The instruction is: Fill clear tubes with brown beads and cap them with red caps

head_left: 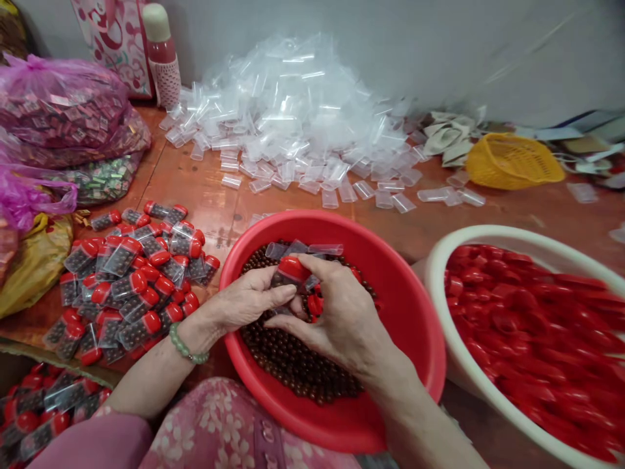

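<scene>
Left: filled, red-capped containers (129,286) lie piled, apparently done; left hand (248,296) grasps another container (280,279) over the red basin (405,339). Behind: clear sleeves (297,111), unused. Right hand (342,312) touches its cap (291,267), grip indeterminable; loose red caps (527,339) remain unfitted

Left grip (249,296) holds red-capped container (282,279) over beads (303,365) in red basin (413,326); right grip (339,306) at cap (293,266).

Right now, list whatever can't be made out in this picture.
Head view throughout:
1. Part of the red-capped container's body: covered by the left hand.
2. Right side of the white basin: cut off by the right edge.
3. Outlines of many red plastic pieces inside it: blurred.
4. Any printing on the small packets: too small, veiled by the purple bag.
</scene>
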Tool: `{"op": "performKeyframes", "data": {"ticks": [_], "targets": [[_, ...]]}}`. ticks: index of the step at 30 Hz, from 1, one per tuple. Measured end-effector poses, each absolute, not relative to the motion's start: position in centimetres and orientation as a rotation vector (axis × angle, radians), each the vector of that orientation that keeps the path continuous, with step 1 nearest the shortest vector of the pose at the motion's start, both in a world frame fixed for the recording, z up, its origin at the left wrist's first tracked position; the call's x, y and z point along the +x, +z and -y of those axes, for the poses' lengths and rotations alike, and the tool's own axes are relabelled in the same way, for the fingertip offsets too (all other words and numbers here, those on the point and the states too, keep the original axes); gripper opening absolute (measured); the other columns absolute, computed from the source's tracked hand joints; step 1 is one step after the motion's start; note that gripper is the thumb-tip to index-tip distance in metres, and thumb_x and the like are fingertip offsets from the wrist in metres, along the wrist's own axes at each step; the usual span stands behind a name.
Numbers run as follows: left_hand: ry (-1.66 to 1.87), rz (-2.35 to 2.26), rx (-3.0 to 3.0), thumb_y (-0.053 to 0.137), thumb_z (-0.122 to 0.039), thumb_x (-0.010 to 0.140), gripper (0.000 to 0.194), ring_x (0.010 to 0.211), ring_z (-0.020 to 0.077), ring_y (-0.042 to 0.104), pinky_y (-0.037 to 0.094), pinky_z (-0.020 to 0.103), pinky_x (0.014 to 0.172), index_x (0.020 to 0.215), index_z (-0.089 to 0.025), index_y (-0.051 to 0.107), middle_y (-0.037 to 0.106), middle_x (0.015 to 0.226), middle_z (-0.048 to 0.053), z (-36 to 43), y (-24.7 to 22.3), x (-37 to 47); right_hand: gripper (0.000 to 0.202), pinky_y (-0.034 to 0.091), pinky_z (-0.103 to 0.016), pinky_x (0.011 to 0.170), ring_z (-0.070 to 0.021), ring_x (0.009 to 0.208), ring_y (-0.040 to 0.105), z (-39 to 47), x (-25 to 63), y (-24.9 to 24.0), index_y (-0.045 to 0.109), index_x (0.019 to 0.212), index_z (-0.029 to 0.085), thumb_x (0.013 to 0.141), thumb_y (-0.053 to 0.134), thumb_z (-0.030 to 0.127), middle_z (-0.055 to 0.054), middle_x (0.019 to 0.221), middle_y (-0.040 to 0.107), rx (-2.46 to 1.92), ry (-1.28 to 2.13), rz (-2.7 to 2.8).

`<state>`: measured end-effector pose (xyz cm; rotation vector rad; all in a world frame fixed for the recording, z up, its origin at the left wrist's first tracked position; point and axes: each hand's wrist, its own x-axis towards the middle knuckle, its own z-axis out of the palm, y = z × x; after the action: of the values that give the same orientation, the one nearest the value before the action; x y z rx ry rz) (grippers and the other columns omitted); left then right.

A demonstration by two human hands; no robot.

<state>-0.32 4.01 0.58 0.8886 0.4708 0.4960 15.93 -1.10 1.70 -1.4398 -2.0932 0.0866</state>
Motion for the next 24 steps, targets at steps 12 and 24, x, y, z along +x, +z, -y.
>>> {"op": "performKeyframes", "data": {"ticks": [12,24], "targets": [[0.47,-0.45,0.773,0.074,-0.047,0.074,0.039,0.068,0.0079,0.051,0.041,0.021,0.068,0.075,-0.012,0.058,0.055,0.071,0.0,-3.9,0.6,-0.2,0.057,0.046,-0.04,0.068,-0.0261,0.07,0.058,0.2,15.0,1.8,0.04,0.126,0.011,0.08,0.057,0.041,-0.01,0.079,0.061,-1.374,-0.369,2.207],[0.447,-0.49,0.698,0.07,-0.055,0.075,0.046,0.06,0.0076,0.051,0.041,0.021,0.062,0.073,-0.011,0.057,0.056,0.067,0.0,-3.7,0.4,0.1,0.05,0.049,-0.038,0.071,-0.0233,0.069,0.06,0.2,14.8,1.2,0.049,0.115,0.011,0.077,0.062,0.041,-0.007,0.073,0.061,-1.259,-0.458,2.156]]}}
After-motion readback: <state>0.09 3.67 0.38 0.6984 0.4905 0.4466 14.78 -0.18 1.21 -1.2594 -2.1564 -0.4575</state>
